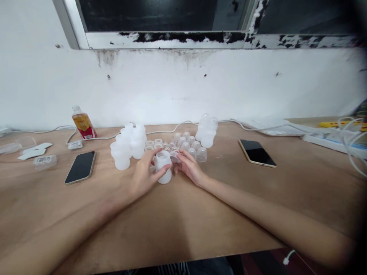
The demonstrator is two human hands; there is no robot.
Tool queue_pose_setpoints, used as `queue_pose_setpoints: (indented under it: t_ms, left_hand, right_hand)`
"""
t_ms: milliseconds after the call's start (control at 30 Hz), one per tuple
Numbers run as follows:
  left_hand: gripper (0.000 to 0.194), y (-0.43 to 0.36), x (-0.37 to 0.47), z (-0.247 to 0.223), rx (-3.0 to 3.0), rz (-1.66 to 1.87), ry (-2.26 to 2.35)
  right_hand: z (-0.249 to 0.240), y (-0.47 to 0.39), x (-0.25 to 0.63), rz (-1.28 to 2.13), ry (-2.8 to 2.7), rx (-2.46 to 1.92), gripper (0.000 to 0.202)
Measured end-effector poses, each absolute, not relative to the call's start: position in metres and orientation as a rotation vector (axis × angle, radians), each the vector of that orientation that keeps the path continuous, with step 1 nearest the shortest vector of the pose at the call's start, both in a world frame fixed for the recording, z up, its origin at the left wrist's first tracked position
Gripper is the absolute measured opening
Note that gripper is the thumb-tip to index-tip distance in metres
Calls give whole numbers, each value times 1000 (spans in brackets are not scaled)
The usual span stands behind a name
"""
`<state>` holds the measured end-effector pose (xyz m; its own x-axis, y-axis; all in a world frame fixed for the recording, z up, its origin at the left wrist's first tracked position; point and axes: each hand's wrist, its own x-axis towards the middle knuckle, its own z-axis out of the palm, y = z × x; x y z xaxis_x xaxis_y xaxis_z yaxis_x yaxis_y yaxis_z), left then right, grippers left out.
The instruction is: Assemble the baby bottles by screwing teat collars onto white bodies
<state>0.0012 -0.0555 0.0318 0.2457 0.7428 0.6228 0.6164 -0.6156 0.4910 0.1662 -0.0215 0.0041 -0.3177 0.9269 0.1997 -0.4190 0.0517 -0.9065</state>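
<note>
My left hand (pixel 146 172) is wrapped round a milky white plastic bottle (pixel 164 173), which stands upright on the table with its open neck facing up. Just to the right, my right hand (pixel 189 168) pinches a small clear plastic piece (pixel 173 154) close beside the bottle's neck; its exact shape is too small to tell. Behind my hands lie several clear domed caps (pixel 196 145) and several whitish rings (pixel 158 141). More white bottles (pixel 122 152) stand grouped beyond my left hand. Capped bottles with clear domes (pixel 205 131) stand at the back right.
On the brown table (pixel 218 214), one phone (pixel 81 167) lies left and another phone (pixel 257 152) right. A drink bottle (pixel 83 122) stands by the wall. Small clear boxes (pixel 45 162) lie far left. A white cable (pixel 160 132) runs along the back to a power strip (pixel 332 143).
</note>
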Motion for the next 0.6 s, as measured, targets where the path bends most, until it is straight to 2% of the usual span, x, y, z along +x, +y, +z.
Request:
queue_pose_setpoints:
  t_ms: [133,333,600]
  left_hand:
    - [46,-58,4,9,2179,1374,1173]
    - [47,-61,4,12,2266,1261,1186]
    - [48,-55,0,12,2461,1245,1200]
  right_hand:
    - [2,-20,167,1482,-1205,-548,18]
    - [7,-23,174,1272,-1233,-554,13]
    - [11,-24,177,1270,-1223,-595,16]
